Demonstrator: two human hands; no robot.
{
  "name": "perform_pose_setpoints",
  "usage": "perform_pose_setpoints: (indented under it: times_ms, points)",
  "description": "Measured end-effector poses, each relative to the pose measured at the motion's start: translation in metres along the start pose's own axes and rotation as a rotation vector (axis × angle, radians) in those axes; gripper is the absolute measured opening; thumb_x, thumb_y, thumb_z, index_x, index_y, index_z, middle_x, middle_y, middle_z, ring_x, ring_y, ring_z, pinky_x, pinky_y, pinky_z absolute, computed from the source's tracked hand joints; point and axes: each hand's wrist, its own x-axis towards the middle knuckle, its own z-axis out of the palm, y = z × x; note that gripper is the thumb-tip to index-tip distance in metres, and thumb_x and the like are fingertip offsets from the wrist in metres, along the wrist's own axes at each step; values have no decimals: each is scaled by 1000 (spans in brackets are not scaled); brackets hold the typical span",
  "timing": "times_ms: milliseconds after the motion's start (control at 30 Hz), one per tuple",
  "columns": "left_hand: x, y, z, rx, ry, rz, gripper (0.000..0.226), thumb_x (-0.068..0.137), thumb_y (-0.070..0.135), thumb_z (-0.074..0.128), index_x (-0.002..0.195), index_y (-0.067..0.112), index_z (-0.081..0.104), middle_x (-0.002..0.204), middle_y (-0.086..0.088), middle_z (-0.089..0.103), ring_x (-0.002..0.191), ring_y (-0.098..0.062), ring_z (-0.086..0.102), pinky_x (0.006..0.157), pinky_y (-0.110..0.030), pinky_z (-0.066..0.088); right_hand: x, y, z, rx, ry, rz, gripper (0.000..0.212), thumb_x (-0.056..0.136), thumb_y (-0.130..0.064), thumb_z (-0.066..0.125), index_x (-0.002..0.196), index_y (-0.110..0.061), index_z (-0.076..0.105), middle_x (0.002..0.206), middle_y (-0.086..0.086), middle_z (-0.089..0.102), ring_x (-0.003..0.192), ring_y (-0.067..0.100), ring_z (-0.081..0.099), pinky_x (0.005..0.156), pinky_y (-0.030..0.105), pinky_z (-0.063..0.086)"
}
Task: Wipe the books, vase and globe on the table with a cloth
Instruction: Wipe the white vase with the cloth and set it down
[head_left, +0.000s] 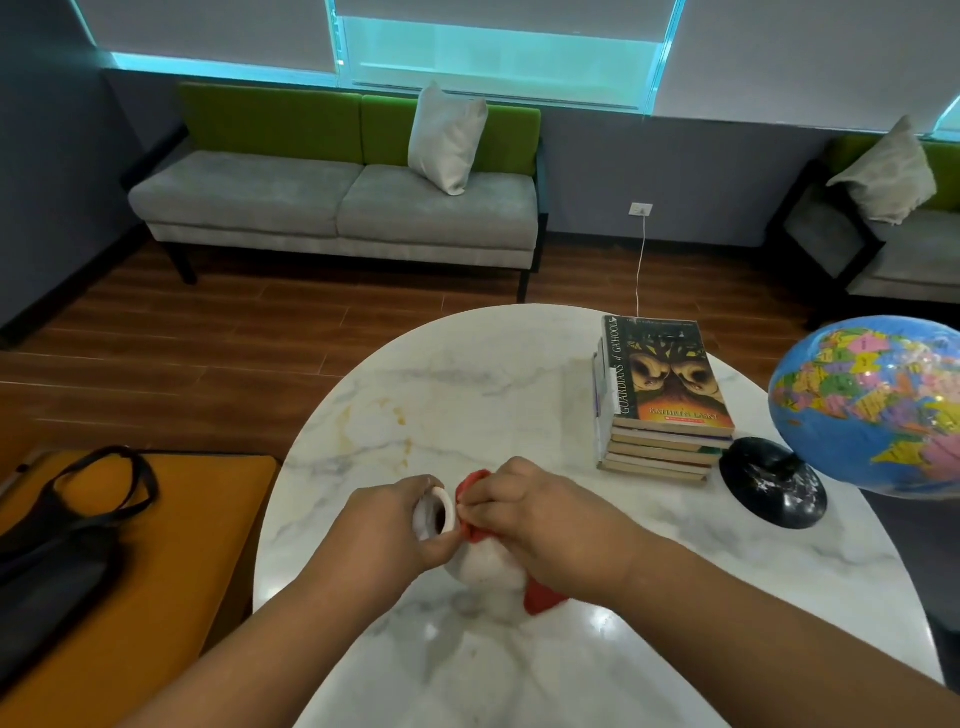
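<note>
Round marble table w/ 1 globe at the right edge and 1 stack of books beside it, 6ish, spines left. Left hand grips the neck of 1 white vase at near-middle. It's tilted, long axis near-to-far, mouth up-left. Right hand clutches 1 red cloth against its side.

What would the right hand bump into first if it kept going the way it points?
Most likely the vase, just below its rim: the right hand, pinching the red cloth, points left at it, and the left hand holding the vase lies right behind. Depth is hard to judge.
</note>
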Motion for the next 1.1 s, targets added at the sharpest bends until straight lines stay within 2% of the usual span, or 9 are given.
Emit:
perform_pose_setpoints:
  times_ms: [233, 333, 400, 500, 667, 767, 900, 1000, 1100]
  points:
    - [0, -6, 0, -6, -8, -20, 46, 75, 42, 75, 117, 29, 62, 95, 11, 67, 81, -9, 63, 68, -12, 45, -12, 25, -6, 33, 85, 168, 36, 80, -13, 53, 110, -15, 72, 114, 0, 67, 95, 28, 61, 77, 42, 57]
    - [1, -4, 2, 16, -2, 3, 38, 76, 39, 74, 110, 25, 65, 91, 8, 69, 79, -11, 65, 63, -13, 43, -3, -3, 1, 4, 50, 12, 33, 78, -17, 53, 104, -18, 74, 107, -2, 68, 84, 25, 62, 70, 28, 55]
    - [1, -6, 0, 15, -13, -5, 39, 77, 40, 74, 112, 26, 63, 92, 9, 69, 79, -10, 65, 58, -8, 41, -5, -4, 4, 11, 24, -29, 35, 76, -13, 58, 107, -20, 73, 109, -4, 68, 86, 23, 61, 74, 23, 50]
    - [0, -15, 0, -26, -31, -49, 44, 77, 39, 75, 118, 29, 61, 97, 10, 68, 79, -8, 64, 61, -6, 42, -23, 21, 12, 185, 89, 140, 38, 84, -14, 53, 117, -24, 68, 124, -13, 61, 103, 16, 55, 92, 24, 45]
    - [-4, -26, 0, -77, -48, -94, 38, 77, 36, 75, 113, 30, 63, 93, 12, 67, 75, -6, 64, 64, -9, 44, -51, 42, 25, 304, 110, 527, 40, 92, -10, 59, 128, -29, 61, 123, -30, 44, 118, -4, 41, 110, 19, 29]
    - [-1, -24, 0, -72, -42, -77, 37, 77, 36, 76, 110, 33, 61, 92, 12, 67, 76, -5, 64, 63, -7, 43, -32, 22, 22, 295, 121, 448, 41, 92, -13, 54, 130, -30, 59, 129, -24, 47, 123, 3, 42, 106, 5, 21]
    - [-2, -25, 0, -81, -74, -71, 34, 76, 36, 77, 105, 38, 58, 91, 14, 67, 75, -5, 65, 65, -8, 46, -21, 11, 22, 259, 59, 221, 43, 85, -11, 53, 124, -28, 64, 131, -16, 56, 112, 11, 48, 100, 16, 34]
    - [-4, -31, 0, -87, -74, -107, 34, 77, 35, 76, 107, 36, 60, 90, 14, 65, 71, -4, 64, 60, -8, 44, -43, 36, 23, 314, 95, 392, 42, 87, -8, 58, 124, -26, 64, 125, -24, 52, 117, 11, 49, 105, 8, 27]
    - [-5, -34, 0, -86, -60, -120, 35, 78, 35, 75, 110, 35, 60, 91, 12, 65, 71, -4, 63, 58, -8, 43, -59, 48, 24, 276, 43, 550, 39, 93, -12, 58, 130, -28, 59, 128, -23, 49, 124, 9, 46, 108, 12, 26]
